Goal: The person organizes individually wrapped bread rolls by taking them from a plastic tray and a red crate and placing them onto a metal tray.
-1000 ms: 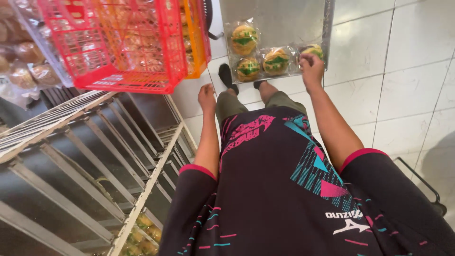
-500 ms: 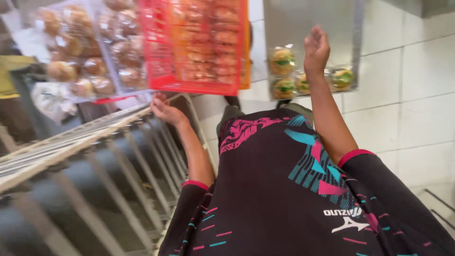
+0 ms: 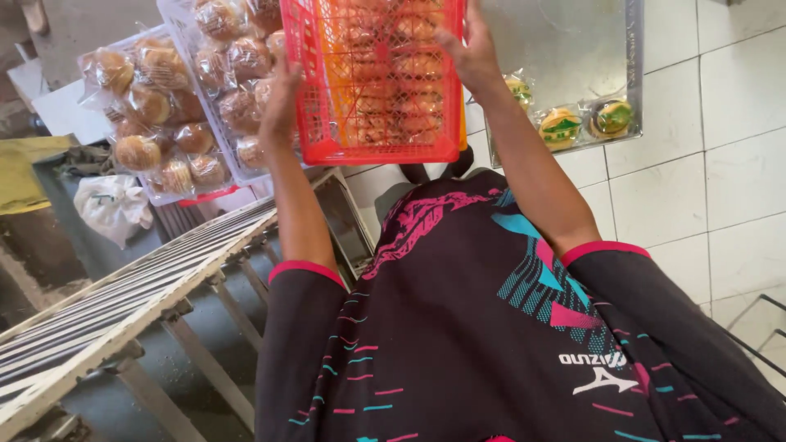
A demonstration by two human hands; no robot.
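We have both hands on the red plastic crate (image 3: 372, 82), held up in front of our chest. Our left hand (image 3: 282, 102) grips its left wall with the fingers curled around the edge; our right hand (image 3: 467, 53) clamps the right wall near the top, fingers wrapped over the mesh. Through the mesh we see packaged buns inside the crate. We judge this to be the carrying step: the crate is lifted clear and rests on nothing. The next move calls for a level, two-handed hold so the buns do not slide, and for a clear path past the metal rack (image 3: 123, 295) at our left.

Beyond the crate on the left lies a white tray of wrapped buns (image 3: 164, 115), touching or just beside it; we cannot tell which. To the right, a steel tray (image 3: 634, 74) holds a few wrapped pastries with green labels (image 3: 561, 127). The floor (image 3: 720, 180) is pale square tile on the right and bare grey concrete under the rack.
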